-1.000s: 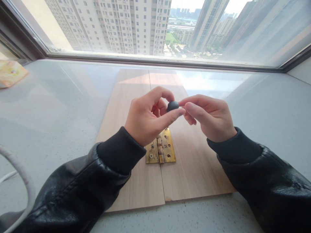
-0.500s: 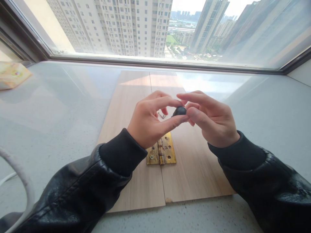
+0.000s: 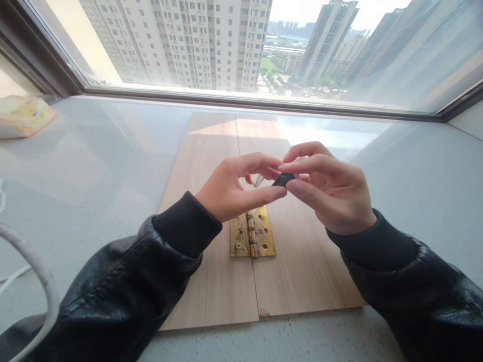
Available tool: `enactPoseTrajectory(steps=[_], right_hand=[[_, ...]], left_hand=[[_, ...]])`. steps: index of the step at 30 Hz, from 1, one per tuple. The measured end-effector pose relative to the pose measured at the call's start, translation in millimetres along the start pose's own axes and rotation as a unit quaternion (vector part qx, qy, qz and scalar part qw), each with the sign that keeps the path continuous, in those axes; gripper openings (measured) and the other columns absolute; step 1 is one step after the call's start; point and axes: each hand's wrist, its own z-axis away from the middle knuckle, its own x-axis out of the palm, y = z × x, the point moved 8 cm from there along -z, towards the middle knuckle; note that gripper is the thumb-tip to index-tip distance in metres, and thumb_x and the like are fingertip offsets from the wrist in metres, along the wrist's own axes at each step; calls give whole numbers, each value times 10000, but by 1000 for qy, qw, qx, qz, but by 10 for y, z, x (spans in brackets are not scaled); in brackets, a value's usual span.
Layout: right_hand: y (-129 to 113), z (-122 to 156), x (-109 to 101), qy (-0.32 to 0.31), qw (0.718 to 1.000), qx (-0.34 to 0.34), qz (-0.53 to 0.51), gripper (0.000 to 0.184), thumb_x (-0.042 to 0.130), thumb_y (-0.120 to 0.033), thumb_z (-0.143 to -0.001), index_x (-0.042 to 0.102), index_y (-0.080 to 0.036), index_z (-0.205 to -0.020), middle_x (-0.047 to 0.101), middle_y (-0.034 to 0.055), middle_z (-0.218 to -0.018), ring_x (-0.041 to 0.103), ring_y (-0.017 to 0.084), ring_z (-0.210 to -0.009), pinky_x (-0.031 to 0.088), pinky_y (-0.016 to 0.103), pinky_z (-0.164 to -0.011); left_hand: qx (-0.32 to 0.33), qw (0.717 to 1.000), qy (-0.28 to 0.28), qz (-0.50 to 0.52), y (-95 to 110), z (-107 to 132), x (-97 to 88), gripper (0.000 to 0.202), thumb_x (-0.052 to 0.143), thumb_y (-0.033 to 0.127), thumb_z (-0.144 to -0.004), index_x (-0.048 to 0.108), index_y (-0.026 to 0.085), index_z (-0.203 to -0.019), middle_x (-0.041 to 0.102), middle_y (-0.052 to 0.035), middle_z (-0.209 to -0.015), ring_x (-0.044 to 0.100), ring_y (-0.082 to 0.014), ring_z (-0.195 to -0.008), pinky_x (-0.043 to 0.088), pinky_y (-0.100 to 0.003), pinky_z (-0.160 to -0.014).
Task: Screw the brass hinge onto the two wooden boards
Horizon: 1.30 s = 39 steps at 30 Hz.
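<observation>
Above the boards, the thumb and fingers of my left hand (image 3: 237, 188) close on one side of a small black piece (image 3: 284, 180). My right hand (image 3: 334, 186) pinches the other side, its thumb and fingertips against it. What exactly the piece is cannot be made out. Below my hands lies a worn brass hinge (image 3: 252, 236), spanning the seam between the left wooden board (image 3: 211, 301) and the right wooden board (image 3: 305, 281). Screw heads show in its left leaf; open holes show in the right one. Small silvery screws (image 3: 258, 180) are partly visible behind my left hand.
The boards rest on a speckled white sill (image 3: 124, 166) before a large window with a dark frame (image 3: 226, 102). A white cable (image 3: 41, 281) curves at the left edge, near my left sleeve. A yellowish tissue pack (image 3: 24, 116) lies at the far left.
The black piece has turned and tilted between my fingers, now looking flatter than its earlier rounded end. The fingers of my right hand have come over it. The view has shifted slightly.
</observation>
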Motion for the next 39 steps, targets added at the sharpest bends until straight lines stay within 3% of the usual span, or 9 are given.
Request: enactPoseTrajectory(steps=[5,9,15,18,22,28,33,36,39], right_hand=[[-67,-192,88,-5,998,18,62,186,762,-206,-716,576,-205,-721,531,2,-819,484,109,-673,351,273,-490],[-135,-333,153,-65,979,56,187,203,753,-293,-726,578,-190,-715,525,-11,-709,440,99,-590,350,293,-495],[-120,-294,96,-184,965,103,155,245,615,-356,-864,697,-253,-1070,608,-8,-758,536,124,-667,424,303,-569],[-77,-269,0,-196,959,122,165,192,620,-358,-860,721,-258,-990,664,0,-800,580,138,-707,439,314,-601],[-38,-240,-82,-189,956,152,168,173,712,-380,-781,693,-233,-871,673,-3,-750,595,141,-652,432,301,-556],[-114,-285,-26,-164,951,118,232,241,744,-414,-730,623,-206,-746,543,-26,-609,486,114,-551,339,284,-481],[-140,-260,10,-210,945,127,218,261,625,-423,-842,692,-251,-1028,615,-5,-709,535,132,-605,378,296,-509],[-151,-251,-33,-203,942,133,231,233,629,-440,-837,706,-240,-928,621,-8,-671,532,128,-570,379,299,-508],[-166,-279,-23,-181,937,124,270,276,669,-480,-790,652,-208,-746,557,-22,-578,469,110,-515,330,292,-480]], left_hand=[[26,998,58,-23,-54,8,-52,392,864,240,-586,680,173,-926,709,0,-851,598,-119,-766,453,-248,-648],[36,989,135,58,-154,31,-99,266,863,190,-585,673,162,-770,662,33,-676,547,-88,-641,469,-235,-624],[42,994,37,97,-165,-10,55,133,744,214,-767,742,201,-899,745,-6,-851,638,-123,-768,491,-272,-712],[32,997,32,59,-169,-10,73,211,738,270,-771,723,186,-964,748,-39,-925,650,-153,-822,481,-302,-721],[45,997,56,19,-108,-3,74,461,864,251,-597,651,177,-999,722,-23,-909,642,-148,-842,484,-294,-759],[50,993,106,-1,-92,20,26,196,837,240,-648,676,187,-747,694,25,-713,590,-107,-722,476,-256,-690],[59,996,65,22,-134,25,47,152,736,271,-775,735,186,-900,736,-31,-821,628,-127,-758,488,-288,-696],[41,998,45,14,-129,17,68,208,703,308,-804,724,170,-958,742,-60,-909,633,-149,-834,489,-306,-718],[50,997,55,-4,-62,7,58,340,813,305,-678,684,175,-964,730,-29,-917,624,-139,-848,487,-292,-753]])
